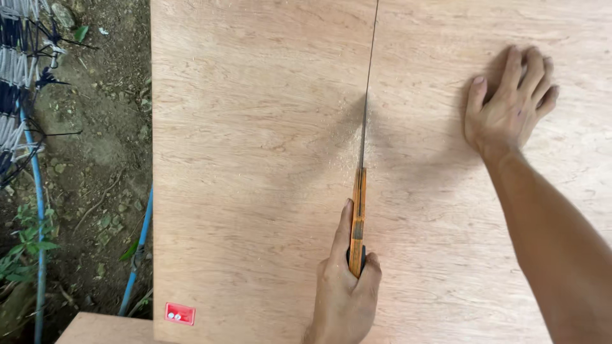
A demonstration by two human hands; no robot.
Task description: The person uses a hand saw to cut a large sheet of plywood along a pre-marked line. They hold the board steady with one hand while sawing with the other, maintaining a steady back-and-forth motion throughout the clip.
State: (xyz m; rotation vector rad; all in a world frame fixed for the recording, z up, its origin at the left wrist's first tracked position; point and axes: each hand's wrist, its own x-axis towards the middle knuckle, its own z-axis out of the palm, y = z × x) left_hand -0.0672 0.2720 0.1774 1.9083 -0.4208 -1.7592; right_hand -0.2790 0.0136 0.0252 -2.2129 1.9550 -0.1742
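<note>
My left fingers (349, 224) are clamped around the orange wooden handle (358, 220) of a handsaw, the index finger laid straight along its left side and pointing up the blade, the rest curled under with the thumb closing from the right. The left hand (347, 290) sits near the near edge of the plywood sheet (255, 159), roughly midway across it. From the handle the thin saw blade (367, 83) runs edge-on straight away from me, standing in a narrow cut line that reaches the far edge of the sheet. Pale sawdust (347, 137) lies scattered on the wood on both sides of the blade just beyond the handle. My right hand (507, 105) rests palm down on the sheet well to the right of the cut, its fingers close together and flat on the wood, holding nothing. A small red tag (180, 313) sits at the sheet's near left corner. Past the sheet's left edge is bare dirt ground (95, 140), with blue hoses (38, 191) running across it, some green leaves (25, 255), and a woven blue and white mesh (19, 76) at the far left.
</note>
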